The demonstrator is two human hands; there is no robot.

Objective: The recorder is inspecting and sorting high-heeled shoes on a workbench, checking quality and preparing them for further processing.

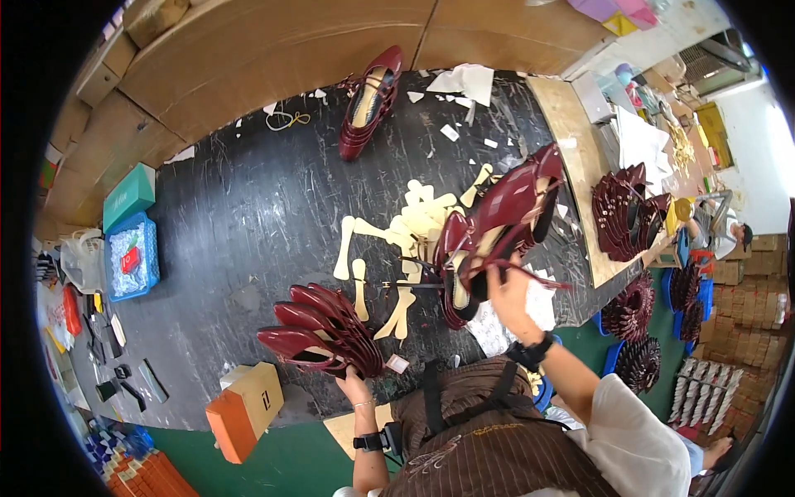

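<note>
My left hand [354,387] is closed at the heel end of a nested row of glossy burgundy pointed shoes [313,331], near the table's front edge. My right hand [510,300] is closed at the strap end of another burgundy shoe [515,199], its toe tilted up and away to the right. A thin strap hangs loose past those fingers. Beside it, another burgundy shoe [452,263] stands close to the right hand; whether they touch is hidden. Between the hands lies a heap of cream bone-shaped pieces [418,217]. One single shoe [370,103] rests farther back.
A blue basket [156,263] and teal box [130,199] stand at the left. An orange-and-tan box [244,410] sits at the front edge. Paper scraps [464,83] litter the back. More burgundy shoes [623,214] stand on a board at right; a person [729,236] is beyond.
</note>
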